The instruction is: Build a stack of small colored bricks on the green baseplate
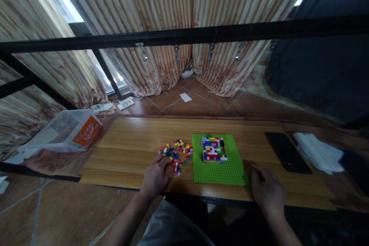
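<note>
My left hand point(156, 173) is at the near left side of a loose heap of small coloured toy bricks point(179, 150). Its fingers are bent and drawn together at the bricks; whether one is between them is too small to tell. To the right of the heap lies a green baseplate point(215, 175). A low, square block of multicoloured bricks point(213, 150) stands on the plate's upper middle, with white, red and blue pieces on top. Beside the plate's right edge, my right hand point(266, 189) rests with curled fingers, and what they may hold is hidden.
The wooden table point(121, 150) carries a black phone-like slab point(287, 152) on the right, beside a white cloth or bag point(317, 152). A clear plastic bin point(66, 130) with an orange label stands left of the table. A black rail point(184, 36) crosses before the curtains point(161, 4).
</note>
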Available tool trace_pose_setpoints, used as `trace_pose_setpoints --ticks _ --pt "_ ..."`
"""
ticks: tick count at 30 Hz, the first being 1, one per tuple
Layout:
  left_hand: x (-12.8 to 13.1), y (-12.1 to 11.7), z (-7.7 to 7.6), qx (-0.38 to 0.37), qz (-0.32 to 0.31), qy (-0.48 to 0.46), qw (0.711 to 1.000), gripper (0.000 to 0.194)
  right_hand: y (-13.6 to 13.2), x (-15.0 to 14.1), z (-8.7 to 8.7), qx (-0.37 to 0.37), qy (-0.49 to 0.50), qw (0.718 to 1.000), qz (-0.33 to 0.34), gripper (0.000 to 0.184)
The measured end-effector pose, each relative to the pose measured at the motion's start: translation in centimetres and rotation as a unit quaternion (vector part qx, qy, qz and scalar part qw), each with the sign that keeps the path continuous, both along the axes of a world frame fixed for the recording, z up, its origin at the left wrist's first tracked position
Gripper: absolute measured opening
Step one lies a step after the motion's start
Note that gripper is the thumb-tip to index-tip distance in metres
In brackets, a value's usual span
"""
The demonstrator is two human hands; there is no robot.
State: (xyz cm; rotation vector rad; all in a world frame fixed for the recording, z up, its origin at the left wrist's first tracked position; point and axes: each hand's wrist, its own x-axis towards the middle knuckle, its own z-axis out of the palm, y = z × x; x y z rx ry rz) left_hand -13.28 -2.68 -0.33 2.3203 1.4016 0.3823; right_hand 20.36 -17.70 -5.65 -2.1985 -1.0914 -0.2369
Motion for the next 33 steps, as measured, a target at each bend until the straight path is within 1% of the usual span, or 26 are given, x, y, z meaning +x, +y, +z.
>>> trace_pose_setpoints --ticks 3,8,11,14,17,21,26,28,32,33 --pt "0.0 0.0 0.0 0.009 -0.015 0.021 1.000 0.018 0.1 -0.1 0.1 0.001 0.005 1.000 -0.006 0.053" --pt "0.4 0.0 0.2 0.018 -0.013 0.051 0.998 0.015 0.0 0.0 0.0 0.000 0.006 1.000 -0.002 0.054" --pt "0.8 0.0 0.4 0.022 -0.020 0.073 0.997 0.017 0.0 0.0 -0.1 -0.002 0.008 1.000 -0.005 0.054" --pt "1.1 -0.1 0.4 0.029 -0.012 0.094 0.995 0.020 0.0 0.0 -0.1 -0.002 0.014 1.000 -0.002 0.052" --pt "1.0 -0.1 -0.1 0.042 0.002 0.083 0.996 0.020 0.0 -0.1 -0.1 0.002 0.012 1.000 -0.001 0.051" --pt "0.7 -0.1 -1.2 0.069 0.023 0.032 0.997 0.019 0.0 -0.1 -0.1 -0.001 0.011 1.000 -0.007 0.051" --pt "0.3 -0.1 -2.0 0.098 0.006 0.005 0.995 0.023 -0.1 0.0 -0.1 -0.005 0.012 1.000 -0.001 0.049" --pt "0.3 -0.1 -2.2 0.111 0.002 0.011 0.994 0.025 -0.1 0.0 -0.1 -0.004 0.010 1.000 0.005 0.048" --pt "0.3 -0.1 -2.5 0.133 -0.034 0.033 0.990 0.026 -0.1 0.1 -0.2 -0.003 0.004 1.000 0.010 0.049" --pt "0.3 -0.1 -2.6 0.134 -0.034 0.038 0.990 0.026 -0.1 0.1 -0.2 -0.003 0.003 1.000 0.009 0.049"
